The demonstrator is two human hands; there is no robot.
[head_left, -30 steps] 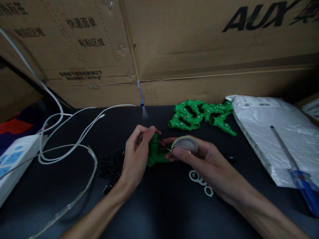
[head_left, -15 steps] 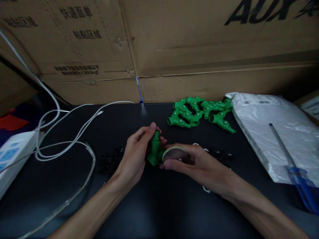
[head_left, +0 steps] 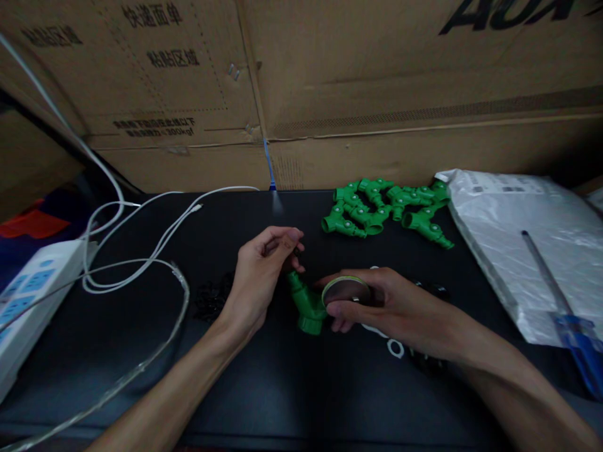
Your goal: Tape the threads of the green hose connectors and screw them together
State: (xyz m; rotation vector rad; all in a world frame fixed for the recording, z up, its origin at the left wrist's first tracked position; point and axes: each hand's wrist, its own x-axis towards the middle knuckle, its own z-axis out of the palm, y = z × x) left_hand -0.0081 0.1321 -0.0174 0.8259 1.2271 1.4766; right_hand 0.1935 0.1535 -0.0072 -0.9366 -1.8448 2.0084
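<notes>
My right hand [head_left: 381,301] is closed around a green plastic Y-shaped pipe fitting [head_left: 308,307] and a round flat disc [head_left: 346,291] with a dark face and pale rim. The fitting's narrow ribbed end tilts up toward my left hand [head_left: 264,263], its wide end points down. Thumb and fingers of my left hand pinch together just above that narrow end; a small dark bit shows between them, too small to name. Left of that wrist lies a heap of small black pieces [head_left: 211,298]. A white ring [head_left: 396,348] and dark pieces lie beneath my right forearm.
Several green fittings [head_left: 372,207] cluster at the back of the black table [head_left: 254,389]. A white plastic mailer [head_left: 499,251] with a blue-handled screwdriver [head_left: 572,333] on it lies right. White cables [head_left: 155,251] and a power strip [head_left: 35,295] are left. Cardboard boxes [head_left: 330,81] stand behind.
My left fingers have come off the fitting's body and now pinch above its narrow end. The fitting has tilted and moved down and right with my right hand. The view has shifted slightly.
</notes>
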